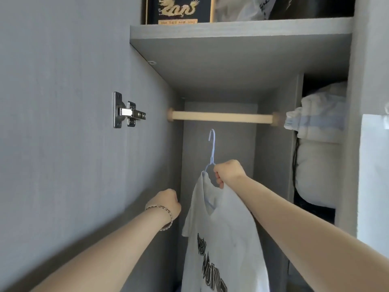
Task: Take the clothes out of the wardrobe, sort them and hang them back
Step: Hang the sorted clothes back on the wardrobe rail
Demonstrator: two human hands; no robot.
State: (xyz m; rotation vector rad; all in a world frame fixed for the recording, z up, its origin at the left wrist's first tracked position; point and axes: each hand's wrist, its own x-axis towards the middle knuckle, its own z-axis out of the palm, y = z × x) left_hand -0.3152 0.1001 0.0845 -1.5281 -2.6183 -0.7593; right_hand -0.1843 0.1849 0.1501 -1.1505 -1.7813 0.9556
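A white T-shirt (pixel 223 239) with black lettering hangs on a pale blue hanger (pixel 212 148). My right hand (pixel 228 171) grips the hanger at its neck, together with the shirt's collar, below the bare wooden rail (pixel 222 117) of the grey wardrobe (pixel 219 66). The hanger's hook points up, a little under the rail and apart from it. My left hand (pixel 166 202), with a bracelet on the wrist, is curled at the edge of the wardrobe's left side panel; its fingers are hidden from view.
An open grey door (pixel 63 123) with a metal hinge (pixel 127 112) stands on the left. Folded white bedding (pixel 317 144) fills the compartment to the right. On the top shelf sit a dark box with a gold dragon (pixel 179 9) and a plastic bag (pixel 242 7).
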